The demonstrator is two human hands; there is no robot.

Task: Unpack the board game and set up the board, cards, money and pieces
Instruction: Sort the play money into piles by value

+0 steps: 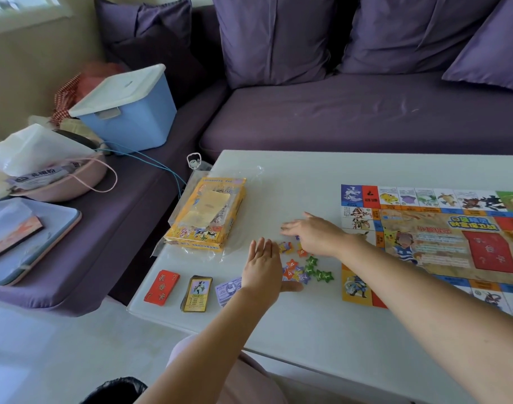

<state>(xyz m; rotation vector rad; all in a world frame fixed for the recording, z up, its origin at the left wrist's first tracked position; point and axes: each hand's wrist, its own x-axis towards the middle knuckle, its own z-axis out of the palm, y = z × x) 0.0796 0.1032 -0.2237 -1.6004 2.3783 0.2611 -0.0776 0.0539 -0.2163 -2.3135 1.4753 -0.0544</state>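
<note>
Left hand (262, 265) flat with straight fingers, right hand (313, 233) spread flat, both over small coloured star-shaped tokens (310, 269) on white table (278, 325), beside unfolded colourful game board (442, 240).

Soft daylight, glare on white table (307, 330), wide-angle bending at edges, slightly blurred corners

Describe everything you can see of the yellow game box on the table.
The yellow game box lies flat near the left edge of the table, its long side running away from the camera. It looks like thin printed cardboard, with cartoon figures on the near side. Its top shows pale contents; window or open, I cannot tell. Crinkled clear plastic wrap lies around and under it. Nothing else touches it.
</note>
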